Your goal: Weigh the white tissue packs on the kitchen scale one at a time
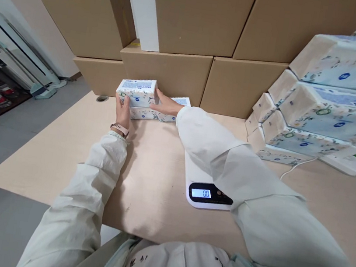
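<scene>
My left hand (123,112) and my right hand (167,104) press on opposite ends of a tissue pack (137,92), white with blue print and a leaf pattern. It rests on top of another tissue pack (144,113) at the back of the table. Beside that lower one, partly behind my right hand, lies a further tissue pack (182,102). Under my right forearm is a white kitchen scale (194,171), its display (201,193) reading 0.0. My sleeve covers part of its plate.
Large cardboard boxes (167,68) form a wall along the table's back edge. At the right, several tissue packs (340,112) are piled high, with a white cable (296,165) in front. A cable hole (102,98) sits at the back left of the wooden table (62,152).
</scene>
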Motion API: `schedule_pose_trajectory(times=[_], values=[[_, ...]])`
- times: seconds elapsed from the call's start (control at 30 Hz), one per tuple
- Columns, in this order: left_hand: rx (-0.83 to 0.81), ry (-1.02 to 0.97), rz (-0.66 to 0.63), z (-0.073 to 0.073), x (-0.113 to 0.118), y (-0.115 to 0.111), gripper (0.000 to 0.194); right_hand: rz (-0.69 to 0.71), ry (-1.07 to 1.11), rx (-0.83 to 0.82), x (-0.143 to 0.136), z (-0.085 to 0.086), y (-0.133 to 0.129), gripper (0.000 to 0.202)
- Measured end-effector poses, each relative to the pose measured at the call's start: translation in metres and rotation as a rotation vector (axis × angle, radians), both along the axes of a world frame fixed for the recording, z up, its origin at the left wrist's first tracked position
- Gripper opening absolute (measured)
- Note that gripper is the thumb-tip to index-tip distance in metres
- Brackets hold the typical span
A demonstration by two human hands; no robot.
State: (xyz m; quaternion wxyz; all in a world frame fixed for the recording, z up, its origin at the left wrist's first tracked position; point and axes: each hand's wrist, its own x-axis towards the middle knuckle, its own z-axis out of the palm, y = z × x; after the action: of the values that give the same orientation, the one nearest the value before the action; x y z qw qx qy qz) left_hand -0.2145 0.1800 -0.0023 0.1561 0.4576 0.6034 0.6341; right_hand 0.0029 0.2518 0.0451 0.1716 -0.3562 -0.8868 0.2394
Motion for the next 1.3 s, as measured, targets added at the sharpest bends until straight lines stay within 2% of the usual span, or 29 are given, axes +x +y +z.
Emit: schedule_pose_trajectory(times=[0.07,0.13,0.2,0.27,0.37,0.43,0.53,0.63,0.83,1.07,1.13,1.2,1.3], values=[[0.012,0.169,0.120,0.009,0.004,-0.006,0.075,-0.024,-0.158,0.066,0.013,0.001,0.004,0.112],[0.033,0.414,0.199,0.022,0.014,-0.007,0.074,-0.059,-0.275,0.101,0.024,0.001,0.006,0.119],[0.025,0.631,0.186,0.036,0.030,-0.002,0.066,-0.088,-0.303,0.098,0.029,-0.001,0.007,0.120],[-0.049,0.730,0.129,0.047,0.051,0.010,0.058,-0.117,-0.327,0.113,0.029,-0.004,0.006,0.117],[-0.172,0.730,0.081,0.053,0.077,0.029,0.053,-0.140,-0.357,0.153,0.021,-0.005,0.007,0.110],[-0.193,0.721,0.044,0.052,0.084,0.038,0.058,-0.125,-0.383,0.165,0.015,-0.003,0.010,0.106],[-0.196,0.727,-0.015,0.048,0.083,0.044,0.071,-0.087,-0.419,0.159,0.009,0.002,0.012,0.107],[-0.190,0.710,-0.013,0.043,0.080,0.045,0.079,-0.066,-0.435,0.150,0.009,0.004,0.010,0.112],[-0.168,0.667,-0.037,0.037,0.082,0.045,0.078,-0.029,-0.451,0.134,0.021,0.005,0.005,0.117],[-0.226,0.771,-0.057,0.038,0.077,0.035,0.083,-0.107,-0.431,0.150,0.044,0.004,0.006,0.113],[-0.229,0.769,-0.064,0.040,0.074,0.035,0.084,-0.109,-0.418,0.146,0.050,0.009,-0.002,0.115],[-0.240,0.757,-0.071,0.045,0.074,0.035,0.085,-0.084,-0.372,0.148,0.059,0.019,-0.020,0.115],[-0.209,0.706,-0.099,0.062,0.090,0.026,0.086,0.043,-0.220,0.219,0.091,0.038,-0.074,0.095]])
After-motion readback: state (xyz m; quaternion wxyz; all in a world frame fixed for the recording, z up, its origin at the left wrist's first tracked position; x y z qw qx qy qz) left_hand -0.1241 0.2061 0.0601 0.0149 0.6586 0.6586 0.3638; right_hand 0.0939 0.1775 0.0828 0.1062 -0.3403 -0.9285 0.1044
